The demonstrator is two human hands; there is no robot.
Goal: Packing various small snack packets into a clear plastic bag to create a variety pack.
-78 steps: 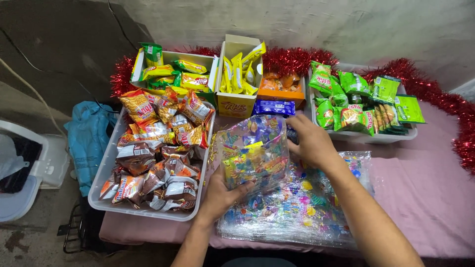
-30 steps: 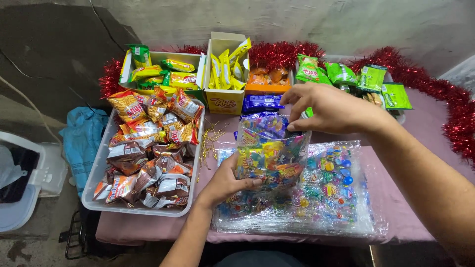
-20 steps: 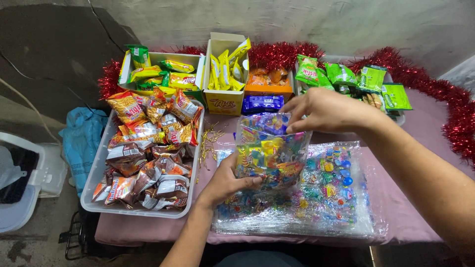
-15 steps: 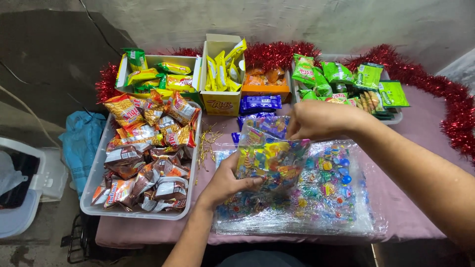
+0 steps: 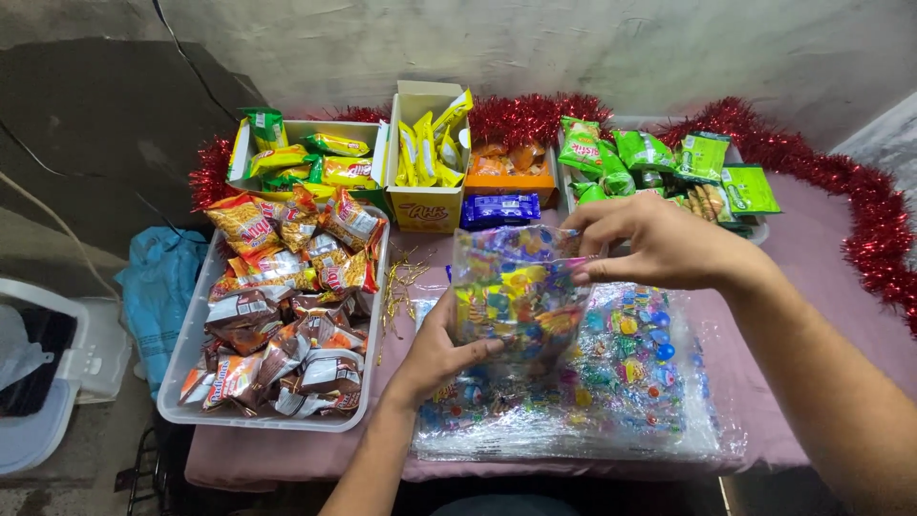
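A clear plastic bag of colourful candies (image 5: 516,291) is held upright over the table between both hands. My left hand (image 5: 441,349) grips its lower left side from below. My right hand (image 5: 659,241) pinches the bag's top right edge. Beneath the bag lies a large flat clear pack of more colourful candies (image 5: 626,382) on the pink tablecloth (image 5: 812,315).
A clear tray (image 5: 186,358) at the left holds several snack packets. Behind stand a white box with yellow-green packets (image 5: 306,162), a yellow carton (image 5: 425,205), an orange box (image 5: 506,172), blue packets (image 5: 501,207) and green packets (image 5: 669,158). Red tinsel (image 5: 874,220) edges the table. Gold ties (image 5: 406,277) lie beside the tray.
My right hand came back from the far packets to the bag's top edge. The bag now stands more upright between both hands.
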